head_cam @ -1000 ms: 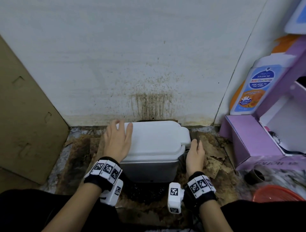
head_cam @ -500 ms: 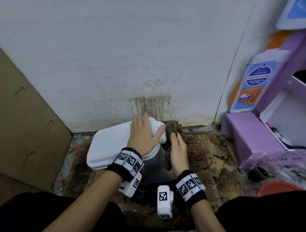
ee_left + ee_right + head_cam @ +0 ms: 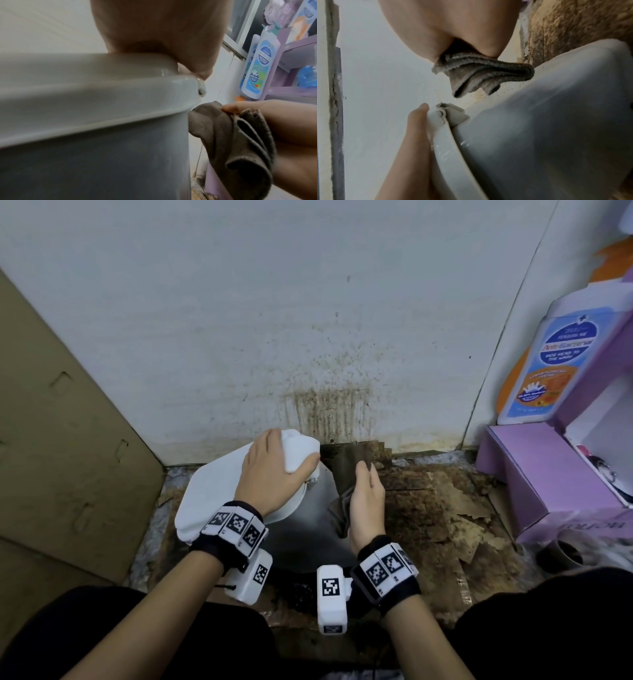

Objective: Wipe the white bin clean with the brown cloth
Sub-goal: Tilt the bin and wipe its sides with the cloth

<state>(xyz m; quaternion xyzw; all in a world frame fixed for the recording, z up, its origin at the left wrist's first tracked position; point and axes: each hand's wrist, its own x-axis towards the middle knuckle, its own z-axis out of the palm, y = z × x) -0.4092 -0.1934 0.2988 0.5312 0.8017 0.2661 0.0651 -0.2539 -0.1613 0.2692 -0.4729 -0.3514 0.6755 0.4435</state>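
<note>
The bin (image 3: 301,529) now sits turned and tipped at centre frame, its lid (image 3: 219,494) swung toward the lower left; a second ago it stood square to the wall with the lid level. The left hand (image 3: 270,474) has shifted from the lid's left edge to its far corner by the hinge, fingers curled over the rim and gripping it. The right hand (image 3: 366,501), which lay beside the bin, has come up against its grey right side, fingers closed on the folded cloth (image 3: 340,508). The wrist views show the cloth bunched in the fist, just beside the wall under the lid's lip; whether it touches is hard to tell.

I judge that the turn exposes the side and hinge for wiping, so this face is about to be done or barely started.

On the bottle (image 3: 551,364) at the upper right, "Anti-Bacterial" and "KIDS HEAD TO TOE WASH" can be read. The purple box (image 3: 544,477) below it carries print too blurred to read.
</note>
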